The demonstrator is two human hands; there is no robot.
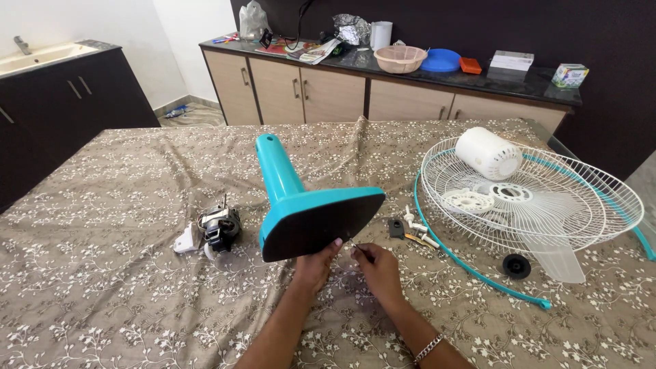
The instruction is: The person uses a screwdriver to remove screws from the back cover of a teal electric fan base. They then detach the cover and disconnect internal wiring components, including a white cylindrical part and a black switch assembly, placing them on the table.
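My left hand (313, 265) grips the lower edge of a teal fan stand base (304, 205), tilted so its dark flat underside faces me and its neck points away. Right beside it, my right hand (377, 268) pinches a thin dark object (361, 251) that is too small to identify, its tip close to the base's underside. A silver bracelet (428, 348) sits on my right wrist. Both hands hover over a brown floral cloth (116, 273) covering the table.
A fan motor (217, 229) with a white part lies left of the base. To the right are small screws and a dark clip (407, 229), a white wire fan grille (533, 198) holding a white motor cover (488, 154), a teal rim ring and a black knob (516, 266). Cabinets stand behind.
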